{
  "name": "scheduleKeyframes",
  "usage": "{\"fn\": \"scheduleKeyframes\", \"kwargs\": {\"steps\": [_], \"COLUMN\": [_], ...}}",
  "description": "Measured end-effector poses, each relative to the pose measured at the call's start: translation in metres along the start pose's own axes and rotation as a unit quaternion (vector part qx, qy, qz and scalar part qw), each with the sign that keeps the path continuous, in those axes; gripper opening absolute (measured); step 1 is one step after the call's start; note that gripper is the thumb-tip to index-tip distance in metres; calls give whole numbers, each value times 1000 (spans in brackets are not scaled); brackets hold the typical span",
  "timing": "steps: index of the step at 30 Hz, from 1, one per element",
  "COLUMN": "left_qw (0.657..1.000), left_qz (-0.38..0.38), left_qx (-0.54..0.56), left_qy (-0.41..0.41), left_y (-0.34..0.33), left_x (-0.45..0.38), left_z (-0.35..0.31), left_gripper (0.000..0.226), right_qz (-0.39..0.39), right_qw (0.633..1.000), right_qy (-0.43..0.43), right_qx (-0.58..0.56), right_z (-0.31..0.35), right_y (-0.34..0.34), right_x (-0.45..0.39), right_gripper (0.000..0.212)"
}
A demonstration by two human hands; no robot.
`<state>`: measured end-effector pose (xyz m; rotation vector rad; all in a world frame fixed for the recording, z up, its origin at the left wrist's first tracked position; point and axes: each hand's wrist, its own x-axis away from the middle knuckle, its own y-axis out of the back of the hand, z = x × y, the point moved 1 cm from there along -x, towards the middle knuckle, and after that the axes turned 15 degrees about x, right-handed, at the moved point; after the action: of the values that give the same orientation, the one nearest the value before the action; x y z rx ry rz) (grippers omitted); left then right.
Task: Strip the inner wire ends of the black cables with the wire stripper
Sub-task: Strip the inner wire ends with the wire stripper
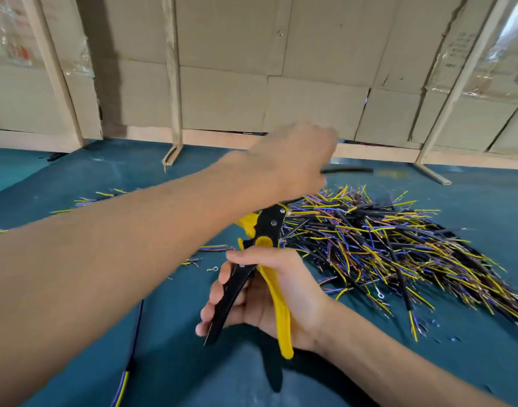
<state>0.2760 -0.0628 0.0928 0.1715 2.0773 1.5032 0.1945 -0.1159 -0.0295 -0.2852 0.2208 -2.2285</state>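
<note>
Gripping wire stripper [259,277], black cable [347,170]

Both of your forearms come into the frame bare, with no sleeve, cuff, watch or band anywhere between the wrists and the bottom edge. Your left hand [296,160] wears no glove, and its back and knuckles carry no ring, though motion blur softens everything out toward the fingers. Your right hand [269,298] is likewise ungloved; the fingers [215,290] are plain, with short nails at their tips and no ring behind the knuckles.
</note>
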Motion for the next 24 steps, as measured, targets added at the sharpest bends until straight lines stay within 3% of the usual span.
{"fn": "scheduleKeyframes", "kwargs": {"steps": [2, 3, 5, 6, 7, 9, 10, 11, 13, 16, 18, 22, 24], "left_qw": [997, 994, 983, 980, 979, 951, 935, 932, 953, 978, 990, 983, 965], "left_qz": [68, 56, -23, -31, 13, 179, 231, 235, 157, 61, -18, -175, -235], "left_qx": [35, 78, 159, 150, 106, 8, -16, -2, 8, -62, -34, 44, 55], "left_qy": [30, 48, 92, 129, 176, 253, 269, 275, 259, 189, 137, -25, -107], "left_y": [-5, 1, 14, 20, 24, 14, 3, -7, -19, -24, -28, -22, -18], "left_x": [-8, -5, 10, 23, 40, 79, 95, 108, 122, 130, 134, 135, 136], "left_z": [2, 9, 40, 61, 79, 102, 109, 111, 110, 105, 101, 80, 72], "left_gripper": [76, 83, 76, 69, 63, 48, 39, 29, 11, 4, 6, 14, 19], "right_qz": [-1, -1, -8, -15, -22, -30, -32, -32, -29, -40, -45, -76, -129], "right_qw": [1000, 1000, 1000, 1000, 999, 999, 999, 999, 999, 997, 995, 981, 970], "right_qy": [-2, 0, 3, 3, 5, 12, 13, 14, 20, 40, 69, 159, 196], "right_qx": [-1, -4, -20, -25, -30, -39, -42, -42, -42, -59, -63, -79, -63], "right_z": [0, 0, 0, 0, -1, -2, -2, -3, -4, -4, -4, 2, 7], "right_y": [2, 2, 1, 0, -1, -1, -1, 0, 1, 4, 6, 14, 19], "right_x": [2, 1, 0, -1, -2, -4, -4, -4, -5, -4, -4, -2, 0], "right_gripper": [24, 24, 21, 20, 19, 18, 18, 18, 17, 18, 17, 10, 18]}}
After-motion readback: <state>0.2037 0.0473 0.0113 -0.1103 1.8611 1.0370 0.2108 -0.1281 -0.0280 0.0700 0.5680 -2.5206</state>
